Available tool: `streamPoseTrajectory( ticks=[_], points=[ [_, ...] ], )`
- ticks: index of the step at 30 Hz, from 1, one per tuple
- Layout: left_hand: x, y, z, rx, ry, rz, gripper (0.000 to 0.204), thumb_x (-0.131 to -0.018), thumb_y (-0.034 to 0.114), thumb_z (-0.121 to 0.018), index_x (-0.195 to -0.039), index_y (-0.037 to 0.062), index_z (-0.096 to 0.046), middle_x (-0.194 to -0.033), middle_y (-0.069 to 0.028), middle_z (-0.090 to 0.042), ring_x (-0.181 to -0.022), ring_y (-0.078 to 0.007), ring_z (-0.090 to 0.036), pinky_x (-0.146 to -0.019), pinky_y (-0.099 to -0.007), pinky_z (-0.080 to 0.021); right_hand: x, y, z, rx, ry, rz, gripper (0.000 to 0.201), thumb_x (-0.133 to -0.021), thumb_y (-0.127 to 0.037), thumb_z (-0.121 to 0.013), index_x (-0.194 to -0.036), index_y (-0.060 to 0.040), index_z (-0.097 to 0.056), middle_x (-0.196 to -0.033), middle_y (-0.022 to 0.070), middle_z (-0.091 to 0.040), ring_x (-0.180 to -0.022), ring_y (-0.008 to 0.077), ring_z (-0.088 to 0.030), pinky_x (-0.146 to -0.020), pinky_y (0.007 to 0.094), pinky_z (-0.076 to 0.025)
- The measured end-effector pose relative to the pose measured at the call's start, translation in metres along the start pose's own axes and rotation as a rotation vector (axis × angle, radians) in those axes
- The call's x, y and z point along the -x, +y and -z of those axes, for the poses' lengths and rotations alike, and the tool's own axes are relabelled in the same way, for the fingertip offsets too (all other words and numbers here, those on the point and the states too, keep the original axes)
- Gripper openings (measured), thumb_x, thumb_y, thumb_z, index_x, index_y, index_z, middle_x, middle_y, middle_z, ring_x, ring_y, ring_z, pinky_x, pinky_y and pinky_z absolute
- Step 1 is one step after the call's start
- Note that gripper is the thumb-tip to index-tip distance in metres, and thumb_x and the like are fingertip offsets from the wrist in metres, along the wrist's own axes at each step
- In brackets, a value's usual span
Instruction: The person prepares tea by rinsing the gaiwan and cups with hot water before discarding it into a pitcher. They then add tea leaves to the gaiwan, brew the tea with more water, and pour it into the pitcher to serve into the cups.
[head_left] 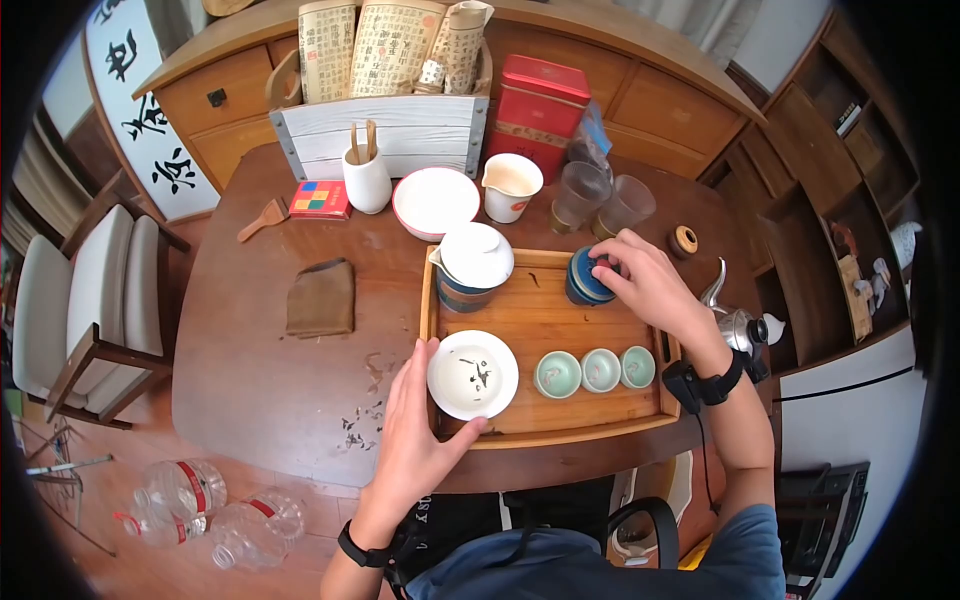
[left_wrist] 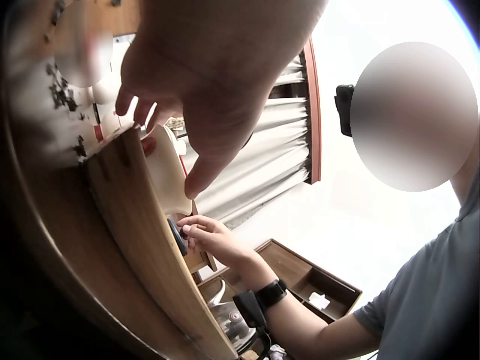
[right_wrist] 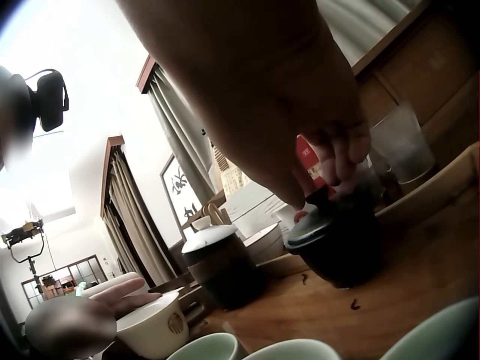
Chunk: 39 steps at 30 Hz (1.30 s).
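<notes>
My left hand (head_left: 415, 425) holds a white bowl (head_left: 448, 405) at the tray's near left corner, fingers along its left side and thumb at its near rim. Dark tea leaves lie inside the bowl. At the tray's far right, my right hand (head_left: 650, 280) pinches the knob on the lid (head_left: 590, 272) of a small blue lidded pot (head_left: 581, 294). In the right wrist view the lid (right_wrist: 304, 234) sits over the pot's mouth. A white-lidded teapot (head_left: 470, 285) with a dark patterned body stands behind the bowl. Three pale green cups (head_left: 557, 376) stand in a row at the right.
The wooden tray (head_left: 540, 330) has a raised rim. Behind it are a white dish (head_left: 436, 200), a white pitcher (head_left: 512, 190) and two clear glasses (head_left: 580, 195). A brown cloth (head_left: 320, 298) and loose tea leaves (head_left: 358, 430) lie left. A metal kettle (head_left: 735, 325) stands right.
</notes>
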<state>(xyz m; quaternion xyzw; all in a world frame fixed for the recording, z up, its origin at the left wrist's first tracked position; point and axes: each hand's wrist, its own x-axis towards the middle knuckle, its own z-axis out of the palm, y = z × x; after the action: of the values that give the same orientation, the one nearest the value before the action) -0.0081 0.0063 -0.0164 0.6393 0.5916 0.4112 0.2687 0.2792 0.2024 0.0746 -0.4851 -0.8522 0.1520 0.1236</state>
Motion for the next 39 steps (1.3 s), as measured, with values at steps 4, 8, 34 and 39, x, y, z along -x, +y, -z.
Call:
streamPoseTrajectory(
  ticks=[4,8,34,39],
  points=[
    [0.000,0.001,0.000,0.005,0.000,-0.001,0.115,-0.081,0.014,-0.092,-0.168,-0.0014,-0.019,-0.162,-0.0224,-0.046,-0.150,-0.0401,-0.044,-0.123,-0.0479,-0.037,0.000,0.007,-0.002,0.007,-0.020,0.035,0.019,-0.099,-0.016,-0.071,-0.111,-0.0011,-0.069,-0.100,0.0166,-0.066,-0.096,0.0386,-0.067,-0.086,0.0456,-0.054],
    [0.000,0.001,0.001,0.003,-0.001,-0.003,0.113,-0.082,0.018,-0.092,-0.167,-0.0048,-0.020,-0.162,-0.0233,-0.047,-0.150,-0.0427,-0.044,-0.123,-0.0495,-0.038,-0.001,0.006,-0.003,0.013,-0.030,0.039,0.019,-0.099,-0.015,-0.070,-0.112,-0.0011,-0.069,-0.099,0.0168,-0.066,-0.097,0.0388,-0.067,-0.086,0.0459,-0.054],
    [0.013,0.001,0.004,-0.038,-0.022,-0.002,0.109,-0.084,0.022,-0.091,-0.165,-0.0085,-0.023,-0.167,-0.0280,-0.038,-0.152,-0.0459,-0.039,-0.124,-0.0503,-0.036,-0.081,-0.077,-0.047,-0.121,0.052,0.416,0.029,-0.102,-0.026,-0.068,-0.119,-0.0023,-0.067,-0.098,0.0148,-0.067,-0.081,0.0283,-0.063,-0.080,0.0411,-0.053],
    [0.017,0.001,0.004,-0.028,-0.026,0.012,0.109,-0.085,0.025,-0.090,-0.165,-0.0075,-0.024,-0.164,-0.0294,-0.041,-0.152,-0.0471,-0.039,-0.124,-0.0509,-0.036,-0.080,-0.081,-0.010,-0.522,-0.053,0.152,0.022,-0.109,-0.023,-0.064,-0.118,-0.0028,-0.066,-0.094,-0.0028,-0.063,-0.082,0.0041,-0.054,-0.072,0.0244,-0.046]
  ],
)
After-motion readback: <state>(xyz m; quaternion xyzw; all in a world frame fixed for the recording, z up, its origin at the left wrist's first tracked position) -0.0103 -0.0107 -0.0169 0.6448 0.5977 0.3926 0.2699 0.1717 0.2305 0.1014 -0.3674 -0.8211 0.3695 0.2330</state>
